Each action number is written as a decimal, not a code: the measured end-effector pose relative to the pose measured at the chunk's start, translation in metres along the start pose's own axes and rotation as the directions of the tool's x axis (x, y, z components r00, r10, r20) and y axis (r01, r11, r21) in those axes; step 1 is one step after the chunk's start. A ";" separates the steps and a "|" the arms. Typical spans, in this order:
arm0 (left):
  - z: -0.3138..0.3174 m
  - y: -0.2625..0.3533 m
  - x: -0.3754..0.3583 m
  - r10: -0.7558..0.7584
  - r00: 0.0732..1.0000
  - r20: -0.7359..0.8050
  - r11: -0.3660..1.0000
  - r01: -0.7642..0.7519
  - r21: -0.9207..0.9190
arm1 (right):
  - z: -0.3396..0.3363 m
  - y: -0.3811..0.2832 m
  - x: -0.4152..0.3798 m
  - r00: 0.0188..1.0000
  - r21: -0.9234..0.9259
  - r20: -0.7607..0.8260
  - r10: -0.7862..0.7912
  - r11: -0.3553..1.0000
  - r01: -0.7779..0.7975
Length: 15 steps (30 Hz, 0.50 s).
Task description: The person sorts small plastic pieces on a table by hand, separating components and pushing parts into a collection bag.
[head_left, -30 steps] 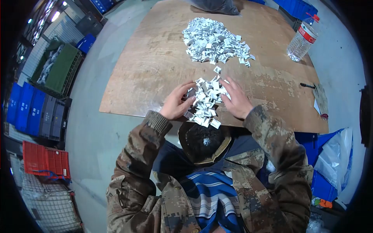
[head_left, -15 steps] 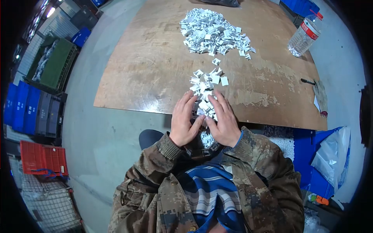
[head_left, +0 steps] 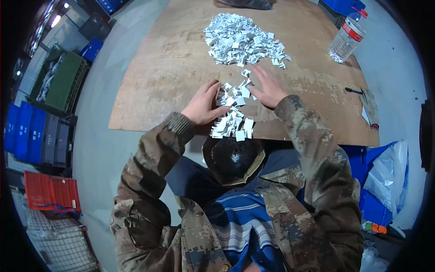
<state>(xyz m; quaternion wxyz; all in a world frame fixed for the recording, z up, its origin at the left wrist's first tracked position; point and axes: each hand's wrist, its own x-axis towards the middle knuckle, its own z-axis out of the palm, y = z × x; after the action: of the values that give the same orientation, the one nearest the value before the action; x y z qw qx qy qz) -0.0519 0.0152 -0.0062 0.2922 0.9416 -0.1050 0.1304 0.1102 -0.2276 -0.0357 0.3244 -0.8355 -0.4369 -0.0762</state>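
A narrow strip of small white square pieces (head_left: 232, 115) runs to the front edge of the wooden table. My left hand (head_left: 205, 105) lies along the left side of this strip, fingers stretched out and thumb touching the pieces. On the right side, my right hand (head_left: 268, 87) is open, its fingers reaching forward past the strip's far end. Beyond my hands lies a large heap of the same white pieces (head_left: 242, 40). Below the table edge, between my knees, sits a dark round container (head_left: 233, 163) with a worn rim and a few white bits inside.
The wooden table (head_left: 158, 86) bears a water bottle (head_left: 347, 37), a black marker (head_left: 353, 90) and a glove-like cloth (head_left: 370, 109) on the right. A dark bag (head_left: 244, 3) lies at the far edge. Blue bins (head_left: 355, 165) stand right; a red crate (head_left: 52, 191) stands left.
Both hands have moved forward and apart, from the table's front edge to either side of the strip. The round container and the pieces near the edge are now uncovered.
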 end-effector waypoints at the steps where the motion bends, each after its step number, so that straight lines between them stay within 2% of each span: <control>1: 0.005 -0.007 0.011 0.082 0.997 -0.004 0.992 -0.081 0.100 | 0.005 -0.001 0.007 0.998 0.009 0.011 -0.064 0.998 0.064; 2: 0.010 -0.014 0.018 0.159 0.987 0.002 0.967 -0.157 0.199 | 0.008 -0.002 0.009 0.992 0.022 0.024 -0.127 0.992 0.126; 3: 0.011 -0.014 0.024 0.159 0.987 0.005 0.967 -0.157 0.199 | 0.008 -0.004 0.009 0.992 0.024 0.023 -0.124 0.992 0.124; 8: 0.026 -0.008 0.025 0.095 0.995 -0.018 0.995 -0.095 -0.006 | 0.008 -0.023 -0.012 0.969 0.117 0.113 -0.219 0.972 0.206; 12: 0.019 0.017 0.010 0.218 0.976 0.018 0.968 -0.213 -0.134 | 0.007 -0.048 -0.030 0.974 0.092 0.047 -0.223 0.972 0.218; 15: 0.021 0.017 0.004 0.152 0.988 0.019 0.968 -0.145 -0.205 | 0.016 -0.050 -0.034 0.983 0.140 0.038 -0.179 0.975 0.173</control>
<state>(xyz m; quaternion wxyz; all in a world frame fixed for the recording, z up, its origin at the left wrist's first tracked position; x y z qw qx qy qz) -0.0492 -0.0114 -0.0125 0.3745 0.8984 -0.1930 0.1241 0.0482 -0.2211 -0.0385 0.3616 -0.7710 -0.5215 -0.0536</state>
